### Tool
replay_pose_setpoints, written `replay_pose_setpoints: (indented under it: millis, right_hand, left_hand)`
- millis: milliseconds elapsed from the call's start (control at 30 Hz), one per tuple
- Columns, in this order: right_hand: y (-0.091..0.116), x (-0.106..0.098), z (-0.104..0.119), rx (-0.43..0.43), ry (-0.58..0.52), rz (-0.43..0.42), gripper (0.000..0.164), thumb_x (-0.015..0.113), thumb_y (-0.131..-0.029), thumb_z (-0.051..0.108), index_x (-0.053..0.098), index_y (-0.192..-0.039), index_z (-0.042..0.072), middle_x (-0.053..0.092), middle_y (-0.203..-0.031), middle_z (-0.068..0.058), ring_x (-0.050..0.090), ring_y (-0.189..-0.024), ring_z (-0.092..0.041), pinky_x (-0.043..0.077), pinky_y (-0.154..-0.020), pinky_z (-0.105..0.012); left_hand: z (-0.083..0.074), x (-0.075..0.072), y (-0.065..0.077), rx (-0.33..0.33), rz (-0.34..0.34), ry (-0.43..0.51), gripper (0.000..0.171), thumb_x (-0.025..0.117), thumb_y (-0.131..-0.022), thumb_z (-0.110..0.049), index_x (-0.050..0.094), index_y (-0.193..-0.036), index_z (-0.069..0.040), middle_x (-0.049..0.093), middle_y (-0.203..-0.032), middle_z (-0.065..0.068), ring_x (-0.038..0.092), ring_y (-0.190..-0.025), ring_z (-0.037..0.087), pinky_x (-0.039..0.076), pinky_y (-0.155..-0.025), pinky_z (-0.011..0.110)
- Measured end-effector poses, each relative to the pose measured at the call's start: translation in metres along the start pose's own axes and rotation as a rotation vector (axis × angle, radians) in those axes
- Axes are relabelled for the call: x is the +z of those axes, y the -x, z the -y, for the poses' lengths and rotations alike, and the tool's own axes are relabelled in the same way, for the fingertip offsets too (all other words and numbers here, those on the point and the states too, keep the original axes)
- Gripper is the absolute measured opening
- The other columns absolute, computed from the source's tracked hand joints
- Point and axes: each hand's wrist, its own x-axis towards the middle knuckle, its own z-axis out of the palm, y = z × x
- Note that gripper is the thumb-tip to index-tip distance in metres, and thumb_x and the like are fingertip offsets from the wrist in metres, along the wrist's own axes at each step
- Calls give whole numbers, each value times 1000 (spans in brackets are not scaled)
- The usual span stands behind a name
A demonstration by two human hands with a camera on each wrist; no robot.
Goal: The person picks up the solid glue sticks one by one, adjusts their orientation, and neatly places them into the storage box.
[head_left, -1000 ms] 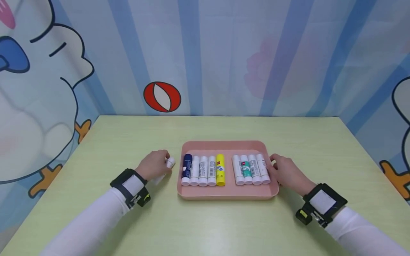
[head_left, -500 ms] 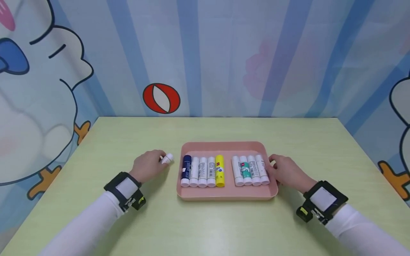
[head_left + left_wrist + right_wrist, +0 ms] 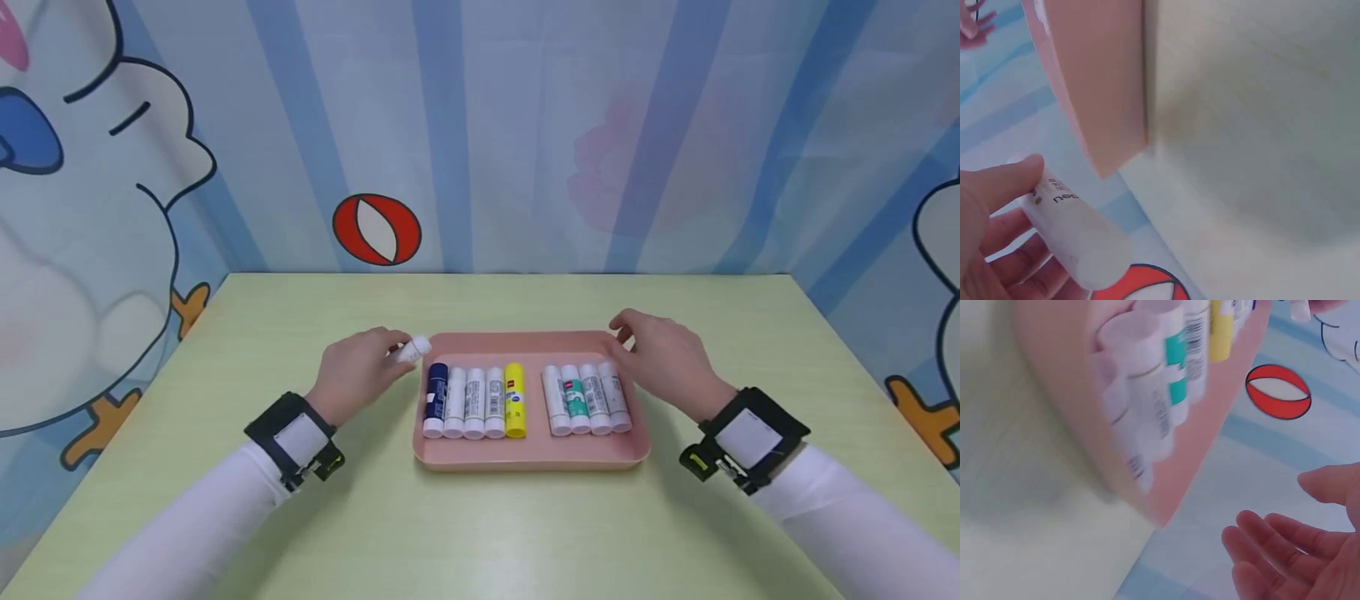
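Note:
My left hand point(image 3: 358, 370) pinches a white glue stick point(image 3: 413, 348) between thumb and fingers, at the far left corner of a pink tray point(image 3: 534, 455). In the left wrist view the glue stick point(image 3: 1079, 231) shows dark lettering, and the tray's outer wall point(image 3: 1100, 75) rises beside it. My right hand point(image 3: 667, 361) is over the tray's far right corner, fingers loosely bent; the right wrist view shows nothing between its thumb and fingers point(image 3: 1285, 550). Inside the tray lie two rows of glue sticks: the left row includes a dark blue one point(image 3: 437, 400) and a yellow one point(image 3: 515, 400), the right row a green-labelled one point(image 3: 575, 398).
The tray rests on a pale green table point(image 3: 480, 533). Behind the table hangs a blue striped backdrop point(image 3: 510, 150) with a red and white ball point(image 3: 377, 229) printed on it. Between the two rows is a gap of bare tray point(image 3: 534, 392).
My left hand has lifted the glue stick and moved it toward the tray's far left corner. The right hand has let go of the tray's right side and moved up to its far corner.

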Motion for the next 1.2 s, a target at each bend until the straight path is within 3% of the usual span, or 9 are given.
replay_pose_setpoints:
  millis: [267, 400, 467, 633, 800, 967, 1100, 1200]
  right_hand:
    - [-5, 9, 32, -76, -226, 46, 45, 61, -97, 27, 51, -131, 0, 60, -120, -16, 59, -105, -30, 52, -85, -44]
    - [-6, 19, 43, -137, -353, 84, 45, 63, -96, 25, 49, -132, 2, 60, -121, -14, 58, -107, -27, 53, -85, -41]
    - [-5, 23, 49, -163, -362, 100, 45, 64, -95, 27, 51, -131, 3, 61, -119, -11, 60, -105, -25, 53, -83, -38]
    - [-5, 33, 57, -210, -338, 115, 43, 68, -92, 31, 59, -126, 7, 65, -109, -2, 62, -97, -18, 52, -80, -34]
    - [-6, 39, 59, -241, -508, 178, 34, 68, -92, 27, 64, -121, 10, 64, -104, 0, 58, -93, -17, 51, -79, -32]
    - [-6, 41, 61, -235, -586, 174, 21, 69, -92, 23, 70, -110, 12, 64, -93, 1, 56, -86, -19, 50, -74, -34]
    - [-6, 42, 61, -220, -587, 165, 16, 69, -92, 24, 70, -102, 11, 63, -88, 1, 55, -84, -20, 49, -71, -34]
    - [-5, 43, 59, -211, -560, 152, 15, 69, -92, 23, 70, -100, 10, 62, -86, 0, 54, -83, -20, 48, -69, -33]
  left_hand:
    - [-39, -8, 3, 215, -32, -63, 46, 76, -86, -29, 65, -128, -16, 66, -100, 7, 61, -87, 21, 54, -65, 33]
    - [-56, -8, 5, 318, -65, -68, 46, 78, -84, -28, 64, -127, -20, 65, -100, 4, 59, -85, 18, 53, -60, 29]
    - [-63, -7, 4, 350, -73, -70, 44, 79, -83, -28, 65, -125, -21, 65, -100, 3, 58, -86, 17, 53, -61, 28]
    - [-76, -4, 2, 402, -78, -56, 41, 80, -82, -28, 69, -121, -21, 66, -107, 2, 59, -91, 17, 54, -67, 28]
    - [-82, -1, 1, 435, -91, -24, 43, 81, -80, -27, 69, -121, -20, 67, -111, 2, 60, -97, 18, 54, -78, 32]
    - [-84, 2, 0, 448, -111, -3, 43, 81, -80, -27, 70, -120, -19, 67, -112, 2, 61, -103, 19, 49, -93, 42]
    - [-84, 4, 1, 439, -107, 17, 43, 81, -81, -28, 69, -120, -17, 66, -114, 3, 60, -108, 20, 49, -92, 42]
    - [-80, 6, 2, 412, -93, 10, 48, 80, -81, -33, 64, -123, -17, 64, -116, 2, 58, -106, 20, 53, -84, 37]
